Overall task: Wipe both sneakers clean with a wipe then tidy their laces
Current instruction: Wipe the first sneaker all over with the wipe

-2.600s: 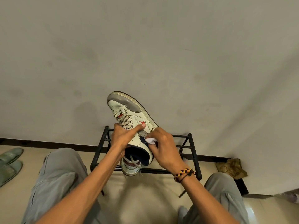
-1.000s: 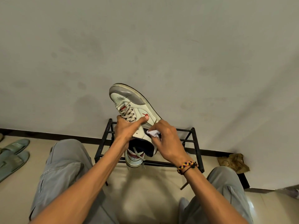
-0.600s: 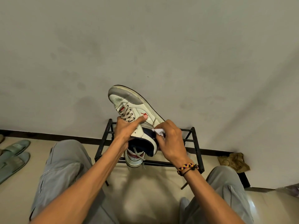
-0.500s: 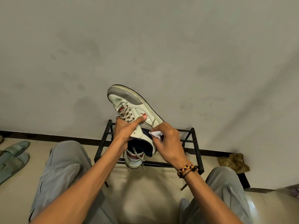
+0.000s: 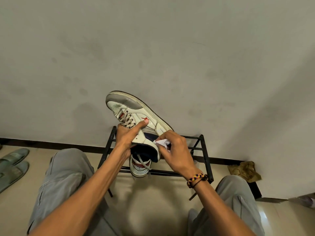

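At centre frame the left hand (image 5: 127,136) grips a white sneaker (image 5: 136,121) held aloft, thumb along its side; the right hand (image 5: 173,153) pinches a wipe (image 5: 162,143), which has slid back from the side panel to the heel collar over the last second, so wiping of this shoe continues; a second sneaker (image 5: 140,166) waits on the black rack (image 5: 204,159) below; green slippers (image 5: 12,165) lie on the floor at left, a plain wall behind.

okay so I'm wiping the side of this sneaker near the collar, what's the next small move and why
Probably slide the crumpled white wipe, pinched in your right hand, forward along the side panel toward the grey toe cap. Your left hand already steadies the white leather sneaker, and dark smudges show on the toe box.
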